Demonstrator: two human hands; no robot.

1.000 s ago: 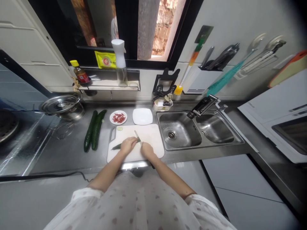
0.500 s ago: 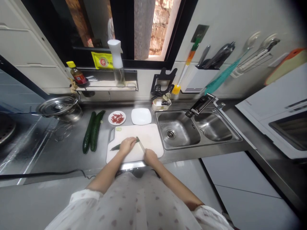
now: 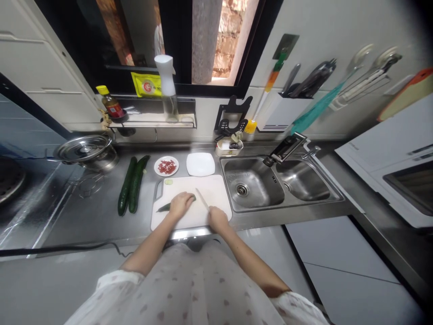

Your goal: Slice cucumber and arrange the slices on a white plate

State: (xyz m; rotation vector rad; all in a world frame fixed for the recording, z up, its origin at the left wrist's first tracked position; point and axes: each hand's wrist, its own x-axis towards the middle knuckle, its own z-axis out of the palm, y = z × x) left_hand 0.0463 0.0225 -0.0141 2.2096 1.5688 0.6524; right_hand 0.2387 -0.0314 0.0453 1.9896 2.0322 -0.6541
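Observation:
My left hand (image 3: 181, 204) is closed over a piece of cucumber (image 3: 164, 207) on the white cutting board (image 3: 203, 219). The cucumber's tapered end sticks out to the left, and its cut end shows just right of my fingers. In my right hand (image 3: 218, 219) is a knife (image 3: 202, 200), its blade pointing up and left, a little right of the cut end and apart from it. A few cucumber slices (image 3: 168, 182) lie at the board's upper left corner. Much of the cucumber is hidden under my left hand.
Two whole cucumbers (image 3: 131, 186) lie left of the board. Behind it stand a plate of chopped red pieces (image 3: 166, 166) and a white square plate (image 3: 200, 164). A double sink (image 3: 252, 180) is to the right, and a lidded steel pot (image 3: 88, 152) at the back left.
The knife has moved right, away from the cucumber's cut end, along with my right hand. My left hand stays on the cucumber. The whole view has shifted slightly.

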